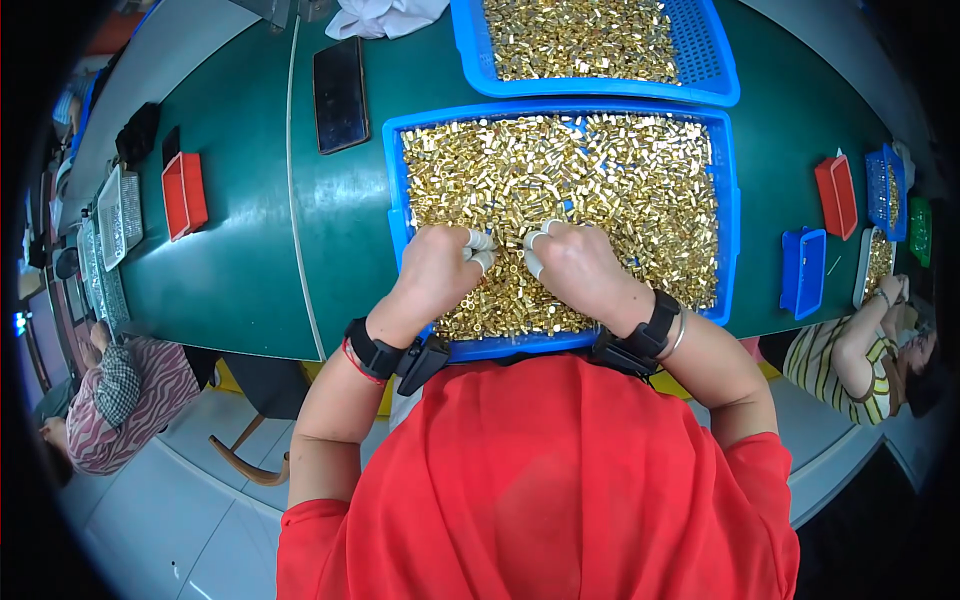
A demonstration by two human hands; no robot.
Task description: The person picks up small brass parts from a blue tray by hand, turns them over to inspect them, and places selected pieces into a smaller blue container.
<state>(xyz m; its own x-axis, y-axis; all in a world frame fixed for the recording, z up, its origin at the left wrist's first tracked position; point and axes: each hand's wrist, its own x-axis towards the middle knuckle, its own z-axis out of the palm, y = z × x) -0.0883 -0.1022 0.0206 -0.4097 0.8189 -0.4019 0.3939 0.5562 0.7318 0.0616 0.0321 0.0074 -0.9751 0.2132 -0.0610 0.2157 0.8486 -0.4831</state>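
Observation:
A blue plastic tray (733, 230) full of small gold-coloured metal pieces (560, 180) lies on the table in front of me. Over its near half, my left hand (435, 268) is closed, white finger cots on its fingertips, pressed down at the pieces. My right hand (582, 268) faces it a short way to the right, also closed in a pinch, with white cots on thumb and finger. Whatever either hand grips is too small or too covered to make out. Black straps with small boxes sit on both wrists.
Behind the tray stands a second blue perforated basket (705, 50) of similar pieces. A dark phone (340, 95) lies to the left on the green table (250, 200). Red bins (184, 195) and a blue bin (803, 272) stand further out. Other people sit at both sides.

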